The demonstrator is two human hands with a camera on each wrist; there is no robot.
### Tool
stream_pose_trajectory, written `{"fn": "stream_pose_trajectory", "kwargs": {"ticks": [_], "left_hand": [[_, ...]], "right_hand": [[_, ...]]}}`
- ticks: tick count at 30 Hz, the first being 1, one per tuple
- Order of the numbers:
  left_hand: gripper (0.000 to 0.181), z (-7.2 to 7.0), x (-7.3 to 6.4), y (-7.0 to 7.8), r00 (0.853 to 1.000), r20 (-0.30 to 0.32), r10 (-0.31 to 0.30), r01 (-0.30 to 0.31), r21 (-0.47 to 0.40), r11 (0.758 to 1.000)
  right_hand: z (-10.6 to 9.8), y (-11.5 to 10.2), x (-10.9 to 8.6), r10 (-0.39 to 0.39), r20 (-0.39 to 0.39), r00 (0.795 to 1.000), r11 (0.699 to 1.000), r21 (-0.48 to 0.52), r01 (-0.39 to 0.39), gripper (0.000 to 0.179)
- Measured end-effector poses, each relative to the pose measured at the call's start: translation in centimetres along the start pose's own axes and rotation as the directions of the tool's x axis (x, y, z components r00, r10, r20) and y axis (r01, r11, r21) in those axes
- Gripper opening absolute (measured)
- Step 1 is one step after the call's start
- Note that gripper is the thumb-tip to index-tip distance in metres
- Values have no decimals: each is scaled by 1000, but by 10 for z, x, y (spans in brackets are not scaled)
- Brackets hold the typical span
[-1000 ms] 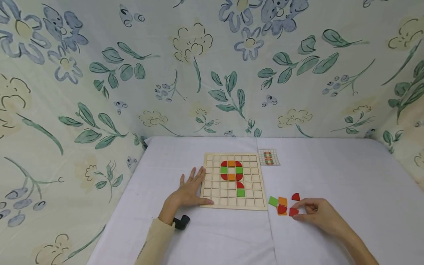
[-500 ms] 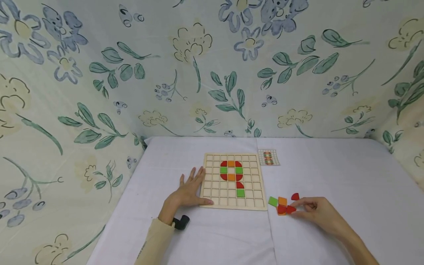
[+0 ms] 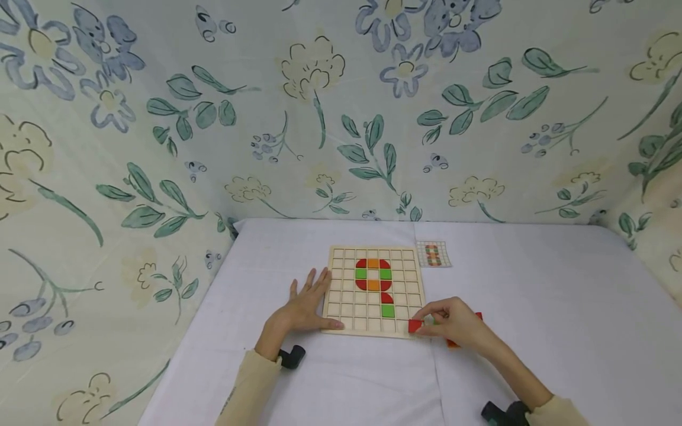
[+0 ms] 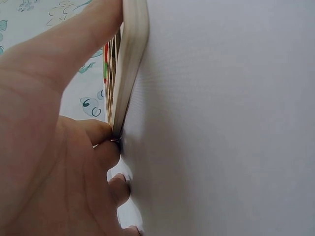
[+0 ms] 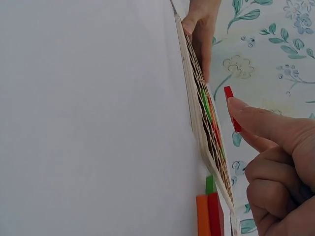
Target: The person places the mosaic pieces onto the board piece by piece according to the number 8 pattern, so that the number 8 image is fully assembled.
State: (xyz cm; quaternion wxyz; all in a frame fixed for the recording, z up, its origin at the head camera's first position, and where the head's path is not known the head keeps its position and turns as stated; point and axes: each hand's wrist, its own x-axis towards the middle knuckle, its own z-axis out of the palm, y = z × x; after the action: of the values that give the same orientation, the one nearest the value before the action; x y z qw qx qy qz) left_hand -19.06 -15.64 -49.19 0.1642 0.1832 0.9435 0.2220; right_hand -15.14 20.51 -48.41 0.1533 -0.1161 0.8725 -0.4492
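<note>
My right hand (image 3: 453, 322) pinches a red tile (image 3: 415, 326) between thumb and fingertips, over the lower right corner of the wooden grid board (image 3: 341, 302). In the right wrist view the red tile (image 5: 232, 109) is held on edge, raised above the board, the other fingers curled. My left hand (image 3: 303, 305) rests at the board's left side, fingers spread, thumb across the near left corner. On the board, red, orange and green tiles form a ring (image 3: 374, 285), with a red quarter-round tile (image 3: 386, 298) and a green square tile (image 3: 388, 310) below it.
Loose tiles lie right of the board, mostly hidden by my right hand; an orange tile (image 3: 453, 344) and a red tile (image 3: 479, 316) peek out. A small pattern card (image 3: 434, 254) lies by the board's far right corner. Floral cloth (image 3: 330, 118) hangs behind the table.
My right hand picked up a red tile from the loose pile and moved left with it to the board's lower right corner. The left hand stays in place.
</note>
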Motion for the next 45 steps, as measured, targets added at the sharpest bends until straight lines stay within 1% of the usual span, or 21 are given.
{"fn": "stream_pose_trajectory", "kwargs": {"ticks": [5,12,15,22,33,40,45], "left_hand": [[125,0,0,1,1000,3,8,-8,3,1000],[125,0,1,3,1000,8,6,-7,15,1000],[125,0,1,4,1000,3,6,-6,9,1000],[125,0,-1,4,1000,5,-2,2,-2,1000],[125,0,0,3,1000,-2,6,-6,-8,1000],[125,0,-1,3,1000,0,0,0,-2,1000],[125,-1,-1,2,1000,4,-15,15,7,1000]], "right_hand": [[13,-6,16,-68,35,997,998,11,68,21],[27,-9,27,-94,52,994,995,-30,95,17],[30,-10,28,-120,54,991,992,-40,122,17],[33,-11,28,-140,39,989,989,-48,142,15],[39,-13,30,-189,15,982,981,-31,189,14],[41,-16,31,-179,2,984,983,-39,179,13],[42,-16,31,-192,19,981,981,-20,192,15]]}}
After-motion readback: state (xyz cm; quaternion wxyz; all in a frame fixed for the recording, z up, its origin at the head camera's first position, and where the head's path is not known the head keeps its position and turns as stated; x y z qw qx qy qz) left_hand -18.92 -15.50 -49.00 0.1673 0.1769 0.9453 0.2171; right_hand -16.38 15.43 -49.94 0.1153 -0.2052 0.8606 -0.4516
